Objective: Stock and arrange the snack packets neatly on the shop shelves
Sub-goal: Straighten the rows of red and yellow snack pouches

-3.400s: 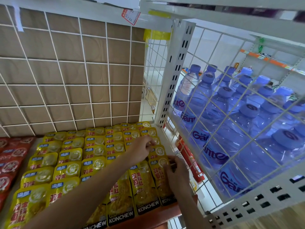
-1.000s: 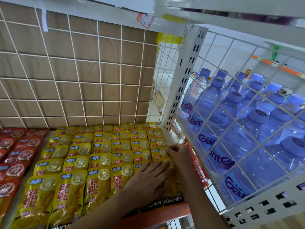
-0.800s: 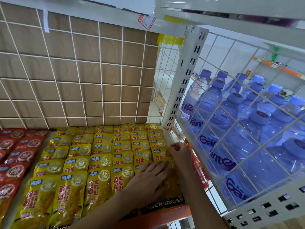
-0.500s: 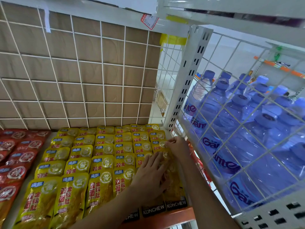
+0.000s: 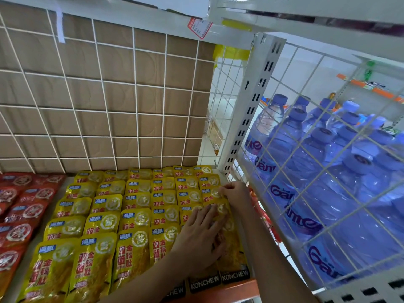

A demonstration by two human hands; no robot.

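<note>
Bright, even, diffuse light; shadows faint. Sheen spots on the glossy yellow packets (image 5: 102,224). Wire grid (image 5: 136,110) lines bow toward the edges. Upper shelf (image 5: 284,9) washed out, soft.

Laid in rows on the shelf (image 5: 240,287), snack packets (image 5: 135,215); left of them, other packets (image 5: 26,211). Behind, a wire grid (image 5: 135,106). Right, past a mesh panel (image 5: 323,56), water bottles (image 5: 317,154). Left hand (image 5: 201,235) on the rightmost rows, right hand (image 5: 236,193) just beyond.

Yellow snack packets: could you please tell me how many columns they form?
6 columns of yellow snack packets, side by side from the red packets to the white upright. The left hand covers part of the fifth; the right hand pinches a sixth-column packet.
</note>
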